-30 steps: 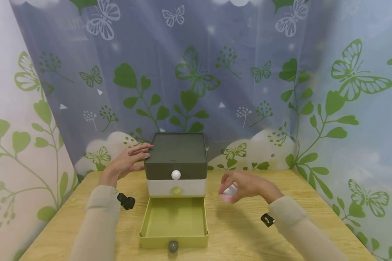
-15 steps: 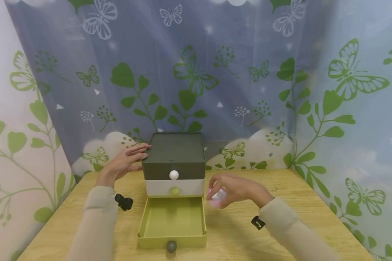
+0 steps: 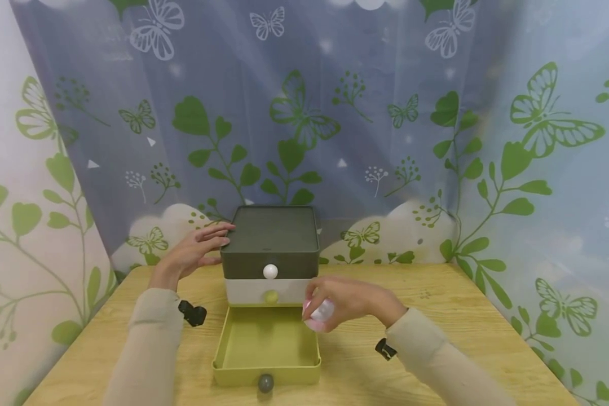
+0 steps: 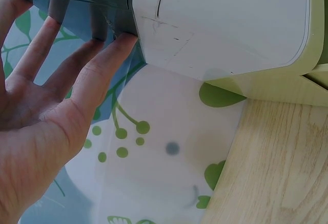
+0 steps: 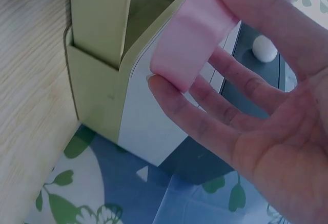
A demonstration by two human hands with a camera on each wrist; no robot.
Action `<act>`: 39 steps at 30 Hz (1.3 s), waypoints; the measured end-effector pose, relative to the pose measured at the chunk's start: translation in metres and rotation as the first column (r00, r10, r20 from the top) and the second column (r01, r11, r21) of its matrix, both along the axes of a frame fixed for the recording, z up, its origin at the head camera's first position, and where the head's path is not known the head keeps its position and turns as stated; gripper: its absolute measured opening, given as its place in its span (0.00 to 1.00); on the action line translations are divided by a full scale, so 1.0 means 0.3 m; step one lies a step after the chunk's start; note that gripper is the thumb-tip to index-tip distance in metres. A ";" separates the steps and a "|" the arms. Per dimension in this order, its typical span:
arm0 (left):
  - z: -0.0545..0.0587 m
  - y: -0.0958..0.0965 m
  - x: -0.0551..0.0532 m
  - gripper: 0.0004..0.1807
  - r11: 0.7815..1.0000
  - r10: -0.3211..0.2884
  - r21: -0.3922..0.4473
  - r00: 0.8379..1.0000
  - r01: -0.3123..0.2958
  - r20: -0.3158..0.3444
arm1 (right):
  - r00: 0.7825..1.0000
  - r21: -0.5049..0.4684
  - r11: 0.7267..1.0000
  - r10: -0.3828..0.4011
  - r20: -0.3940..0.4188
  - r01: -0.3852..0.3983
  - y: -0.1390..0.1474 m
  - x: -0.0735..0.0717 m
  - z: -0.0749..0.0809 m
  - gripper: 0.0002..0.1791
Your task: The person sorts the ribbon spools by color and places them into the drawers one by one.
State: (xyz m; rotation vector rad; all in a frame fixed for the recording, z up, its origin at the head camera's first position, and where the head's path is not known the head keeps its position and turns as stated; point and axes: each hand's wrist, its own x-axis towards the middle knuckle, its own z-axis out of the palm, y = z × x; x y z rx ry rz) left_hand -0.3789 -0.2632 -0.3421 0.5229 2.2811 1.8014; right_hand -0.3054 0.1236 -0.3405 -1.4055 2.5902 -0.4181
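A small three-tier drawer box [image 3: 274, 232], dark grey-green above white above yellow-green, stands on the table. Its bottom yellow-green drawer [image 3: 243, 376] is pulled out, and its inside looks bare. My right hand [image 3: 347, 298] pinches a small pink roll [image 5: 189, 34], like ribbon or tape, between thumb and fingers, at the drawer's right back edge and in front of the white tier. With fingers spread and fairly straight, my left hand [image 4: 56, 111] touches the left side of the dark top tier.
Round knobs mark the drawers: a white knob [image 3: 270, 272], a yellow-green knob [image 3: 271, 296] and a grey knob [image 3: 266, 383] at the front. The wooden table [image 3: 406, 366] reaches back to a butterfly-printed curtain [image 3: 365, 124]. More printed cloth hangs on both sides.
My right hand has carried the pink roll leftward and slightly down, from beside the drawer box to the open drawer's right edge. My left hand stays against the box.
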 end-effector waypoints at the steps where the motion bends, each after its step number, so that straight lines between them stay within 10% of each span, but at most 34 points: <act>1: 0.000 0.000 0.000 0.32 1.000 0.000 0.000 1.000 0.000 0.000 | 1.000 0.003 1.000 0.007 0.001 -0.007 -0.008 0.001 0.000 0.20; 39: -0.003 0.001 0.000 0.33 1.000 -0.015 -0.001 1.000 0.015 -0.016 | 0.982 0.098 0.983 0.167 -0.091 -0.158 -0.223 0.008 -0.024 0.11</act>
